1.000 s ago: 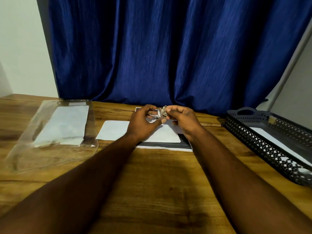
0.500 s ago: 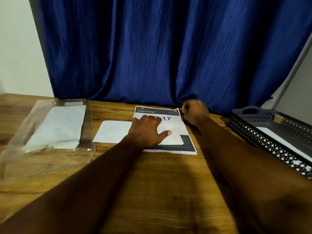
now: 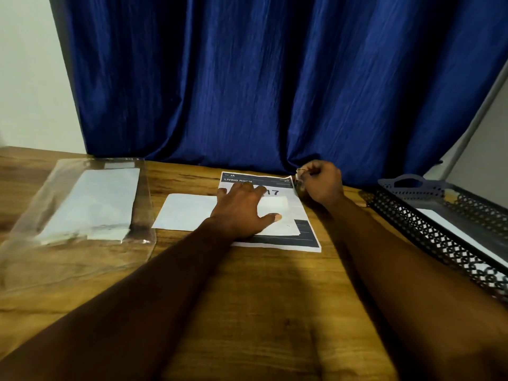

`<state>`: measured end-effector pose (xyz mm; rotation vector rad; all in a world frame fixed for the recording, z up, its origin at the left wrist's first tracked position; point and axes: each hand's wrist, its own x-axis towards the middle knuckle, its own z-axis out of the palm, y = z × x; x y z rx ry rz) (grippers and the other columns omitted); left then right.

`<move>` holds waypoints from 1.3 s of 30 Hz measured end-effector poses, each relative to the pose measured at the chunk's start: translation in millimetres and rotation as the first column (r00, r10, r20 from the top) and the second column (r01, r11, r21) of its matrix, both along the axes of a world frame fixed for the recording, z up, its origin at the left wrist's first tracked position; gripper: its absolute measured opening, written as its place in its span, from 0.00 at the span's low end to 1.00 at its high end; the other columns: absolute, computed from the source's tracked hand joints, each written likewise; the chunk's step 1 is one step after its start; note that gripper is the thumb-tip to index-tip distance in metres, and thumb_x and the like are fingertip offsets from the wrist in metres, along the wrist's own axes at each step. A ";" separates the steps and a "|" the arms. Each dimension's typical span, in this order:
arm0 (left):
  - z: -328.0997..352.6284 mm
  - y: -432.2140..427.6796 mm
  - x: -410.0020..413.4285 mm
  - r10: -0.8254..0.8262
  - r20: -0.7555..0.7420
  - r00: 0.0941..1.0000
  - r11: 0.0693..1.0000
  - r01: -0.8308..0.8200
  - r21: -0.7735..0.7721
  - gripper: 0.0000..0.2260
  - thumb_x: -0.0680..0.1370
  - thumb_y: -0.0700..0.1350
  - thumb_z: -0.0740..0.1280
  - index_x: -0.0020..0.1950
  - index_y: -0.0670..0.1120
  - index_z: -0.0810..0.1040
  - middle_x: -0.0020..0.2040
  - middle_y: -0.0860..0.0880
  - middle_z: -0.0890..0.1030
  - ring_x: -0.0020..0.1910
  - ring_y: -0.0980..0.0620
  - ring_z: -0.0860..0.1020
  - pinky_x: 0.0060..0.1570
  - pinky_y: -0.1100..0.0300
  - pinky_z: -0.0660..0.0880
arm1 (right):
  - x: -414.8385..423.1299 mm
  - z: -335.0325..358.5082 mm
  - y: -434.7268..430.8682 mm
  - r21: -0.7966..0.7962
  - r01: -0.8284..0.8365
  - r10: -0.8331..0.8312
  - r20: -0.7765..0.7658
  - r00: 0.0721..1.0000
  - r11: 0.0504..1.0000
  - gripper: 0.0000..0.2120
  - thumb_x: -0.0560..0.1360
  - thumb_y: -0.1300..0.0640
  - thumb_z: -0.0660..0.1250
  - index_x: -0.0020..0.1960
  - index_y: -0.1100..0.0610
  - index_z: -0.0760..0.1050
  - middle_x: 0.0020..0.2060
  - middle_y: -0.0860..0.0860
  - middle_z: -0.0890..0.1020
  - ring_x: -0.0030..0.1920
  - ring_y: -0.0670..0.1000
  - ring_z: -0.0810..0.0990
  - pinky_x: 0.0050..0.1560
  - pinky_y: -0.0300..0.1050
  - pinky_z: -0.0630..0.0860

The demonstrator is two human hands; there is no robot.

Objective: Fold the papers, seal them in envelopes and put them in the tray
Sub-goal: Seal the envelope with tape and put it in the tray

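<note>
Pleated blue curtain (image 3: 247,78) behind wooden table (image 3: 275,298), pale wall (image 3: 27,78) at left

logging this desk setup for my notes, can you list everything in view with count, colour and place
table: 1, brown wood, under everything
curtain: 1, dark blue, behind the table
plastic sleeve: 1, clear, table's left
white sheets: count unclear, white, inside the sleeve
envelope: 1, white, centre, overlapping the printed sheet
printed sheet: 1, white with black blocks, centre
tray: 1, black mesh, table's right
flat piece: 1 visible, white, inside the tray
small scrap: 1, pale, pinched by the right hand
left hand: 1, flat on the envelope
right hand: 1, by the sheet's far right corner
</note>
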<state>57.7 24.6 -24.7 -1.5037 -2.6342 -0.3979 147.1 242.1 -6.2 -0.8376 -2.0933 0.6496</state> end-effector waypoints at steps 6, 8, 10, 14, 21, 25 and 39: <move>0.5 -3.0 -0.2 -0.001 0.006 1.000 0.997 0.000 0.072 0.26 0.84 0.60 0.62 0.81 0.55 0.64 0.83 0.49 0.63 0.83 0.46 0.58 0.79 0.35 0.50 | 20.4 2.9 -41.9 -0.359 -0.333 0.266 -0.225 0.937 0.872 0.06 0.81 0.58 0.73 0.55 0.57 0.87 0.44 0.47 0.88 0.41 0.42 0.83 0.44 0.36 0.77; 0.4 -4.4 1.2 0.002 0.020 1.000 0.996 -0.003 0.084 0.25 0.85 0.58 0.63 0.81 0.55 0.66 0.83 0.49 0.64 0.82 0.46 0.58 0.79 0.36 0.50 | 29.1 2.1 -51.5 -0.385 -0.389 0.316 -0.240 0.918 0.837 0.07 0.81 0.58 0.73 0.57 0.57 0.87 0.47 0.49 0.89 0.43 0.44 0.82 0.44 0.36 0.77; -0.7 -4.8 0.8 0.006 0.038 0.999 0.994 -0.011 0.108 0.24 0.84 0.57 0.64 0.80 0.55 0.67 0.82 0.49 0.64 0.82 0.46 0.59 0.79 0.36 0.51 | 33.9 -0.8 -58.5 -0.412 -0.411 0.341 -0.234 0.910 0.813 0.07 0.81 0.59 0.73 0.57 0.56 0.87 0.50 0.50 0.89 0.48 0.49 0.84 0.47 0.40 0.79; -2.3 -3.7 0.2 0.034 0.071 0.997 0.990 -0.043 0.137 0.23 0.84 0.55 0.66 0.78 0.56 0.70 0.82 0.50 0.66 0.82 0.47 0.60 0.79 0.37 0.51 | 37.8 -11.8 -63.6 -0.410 -0.394 0.382 -0.117 0.917 0.822 0.05 0.79 0.59 0.76 0.54 0.55 0.88 0.47 0.48 0.90 0.54 0.55 0.87 0.54 0.50 0.86; 3.5 -5.6 1.2 0.061 0.071 0.996 0.962 -0.077 0.261 0.15 0.85 0.48 0.65 0.72 0.52 0.77 0.75 0.49 0.75 0.76 0.46 0.68 0.76 0.42 0.56 | 36.4 -25.7 -63.3 -0.224 -0.453 0.461 -0.019 0.887 0.863 0.08 0.77 0.60 0.78 0.56 0.54 0.88 0.48 0.48 0.90 0.50 0.51 0.88 0.56 0.51 0.85; 2.4 -5.2 -1.6 0.052 0.048 0.998 0.953 -0.064 0.295 0.13 0.86 0.48 0.61 0.68 0.51 0.79 0.72 0.48 0.77 0.72 0.47 0.71 0.75 0.41 0.58 | 35.0 -22.0 -65.9 -0.186 -0.429 0.424 -0.071 0.903 0.884 0.08 0.78 0.60 0.77 0.56 0.52 0.86 0.46 0.47 0.89 0.50 0.49 0.88 0.51 0.47 0.86; -0.5 -7.4 -3.1 -0.006 -0.015 1.000 0.911 0.011 0.411 0.10 0.86 0.49 0.61 0.59 0.49 0.81 0.62 0.49 0.80 0.66 0.49 0.74 0.72 0.41 0.56 | 37.0 -10.0 -83.8 -0.099 -0.402 0.403 -0.009 0.915 0.910 0.17 0.77 0.60 0.78 0.63 0.52 0.80 0.40 0.50 0.87 0.42 0.46 0.86 0.44 0.42 0.82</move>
